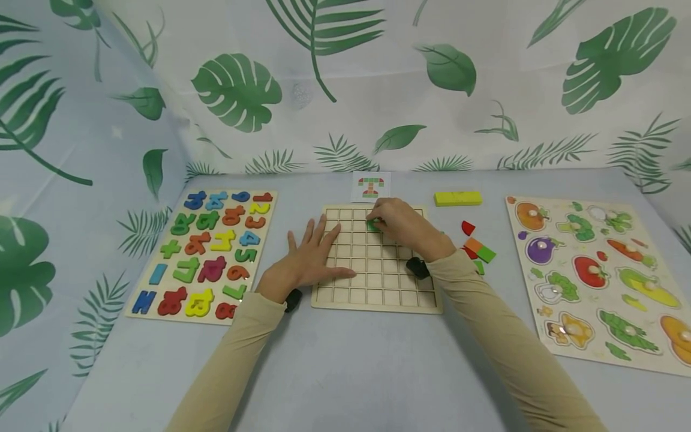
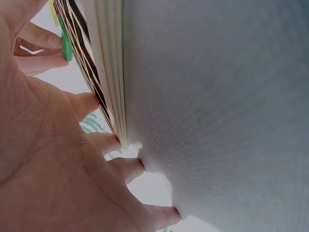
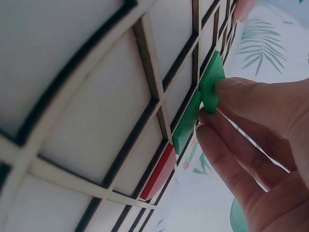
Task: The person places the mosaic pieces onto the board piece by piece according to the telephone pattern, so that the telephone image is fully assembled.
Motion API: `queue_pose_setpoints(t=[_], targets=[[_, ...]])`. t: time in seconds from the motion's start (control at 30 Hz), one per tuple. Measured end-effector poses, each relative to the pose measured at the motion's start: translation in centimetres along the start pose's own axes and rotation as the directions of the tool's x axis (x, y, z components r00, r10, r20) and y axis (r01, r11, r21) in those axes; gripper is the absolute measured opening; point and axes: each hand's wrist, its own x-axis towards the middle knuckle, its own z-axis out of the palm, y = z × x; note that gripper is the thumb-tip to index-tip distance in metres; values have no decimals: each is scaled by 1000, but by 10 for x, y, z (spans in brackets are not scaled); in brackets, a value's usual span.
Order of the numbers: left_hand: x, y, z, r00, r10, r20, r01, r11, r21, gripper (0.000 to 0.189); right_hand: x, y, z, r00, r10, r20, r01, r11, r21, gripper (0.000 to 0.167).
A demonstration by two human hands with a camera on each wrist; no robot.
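Observation:
A wooden grid board (image 1: 378, 308) lies in the middle of the table. My right hand (image 1: 405, 225) is over its far part and pinches a green square tile (image 3: 211, 82) between thumb and fingers, tilted over the grid. Beside it in the right wrist view, another green tile (image 3: 187, 123) and a red curved-edged piece (image 3: 159, 174) sit in neighbouring cells. My left hand (image 1: 308, 258) lies spread across the board's left edge, thumb over the grid, fingers pointing away. In the left wrist view its fingertips (image 2: 130, 169) are by the board's side.
Behind the board is a pattern card (image 1: 370, 187) with a red, green and orange T shape. Loose tiles (image 1: 474, 245) and a yellow block (image 1: 457, 198) are at the right. A number puzzle (image 1: 254, 240) stands left, a vegetable puzzle (image 1: 585, 312) far right.

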Motion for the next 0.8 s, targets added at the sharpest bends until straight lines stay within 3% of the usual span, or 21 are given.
queue_pose_setpoints(t=[0.33,0.53,0.8], targets=[[1,0,0,1000,-1,12,1,1000,-7,107,-2,1,-1,1000,-22,5,22,1000,3,18],[-1,2,-2,1000,-8,9,8,1000,0,106,-7,6,-4,998,-48,33,46,997,59,21],[-1,1,0,1000,-6,4,6,1000,7,106,-28,13,-30,999,-1,33,-3,992,124,25]])
